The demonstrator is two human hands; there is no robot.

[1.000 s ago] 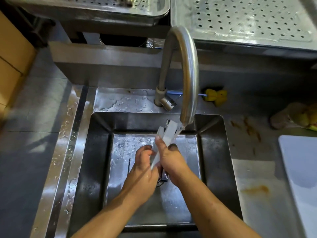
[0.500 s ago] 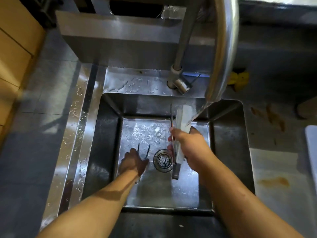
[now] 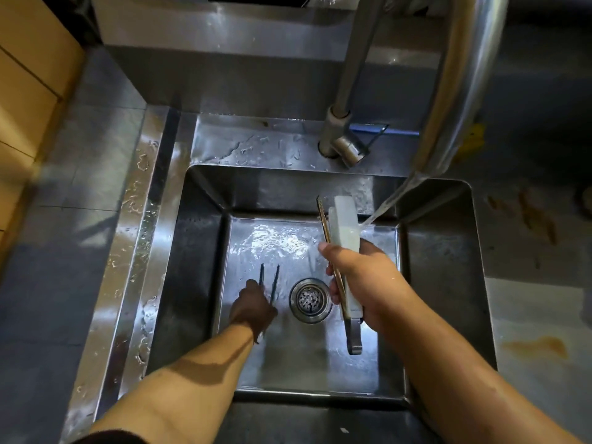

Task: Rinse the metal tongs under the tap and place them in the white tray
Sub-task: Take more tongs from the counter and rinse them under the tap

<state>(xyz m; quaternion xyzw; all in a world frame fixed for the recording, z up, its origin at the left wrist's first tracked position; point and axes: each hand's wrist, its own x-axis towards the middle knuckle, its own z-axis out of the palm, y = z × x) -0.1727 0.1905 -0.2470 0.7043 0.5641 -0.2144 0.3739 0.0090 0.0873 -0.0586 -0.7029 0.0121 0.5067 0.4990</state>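
Stainless steel lines this kitchen corner, where a person stands over a deep square sink (image 3: 198, 267) with both forearms reaching in from the near edge. Water runs from the curved tap (image 3: 461, 91) at the far right, and the stream (image 3: 387, 209) slants down and left onto a white-headed utensil (image 3: 344, 222) grasped in the right hand (image 3: 362, 277). That hand is clenched around 2 items at once: the utensil, whose grey handle end (image 3: 352, 338) hangs out below the fist, and a thin brass-coloured strip (image 3: 323, 219) pressed against its left side. Both point up and away over the basin, above and just right of the round drain (image 3: 310, 300). Low in the sink, left of the drain, the left hand (image 3: 253, 307) grips the metal tongs (image 3: 275, 283) by their near end. Their 2 slim dark prongs are spread slightly apart and point toward the far wall, close to the wet sink floor; whether they touch it cannot be told. The tongs lie well clear of the running water. Droplets bead on the raised counter edge (image 3: 137, 219) to the left, and orange-brown stains (image 3: 538, 346) mark the counter to the right. Something yellow (image 3: 474, 139) sits blurred behind the tap.
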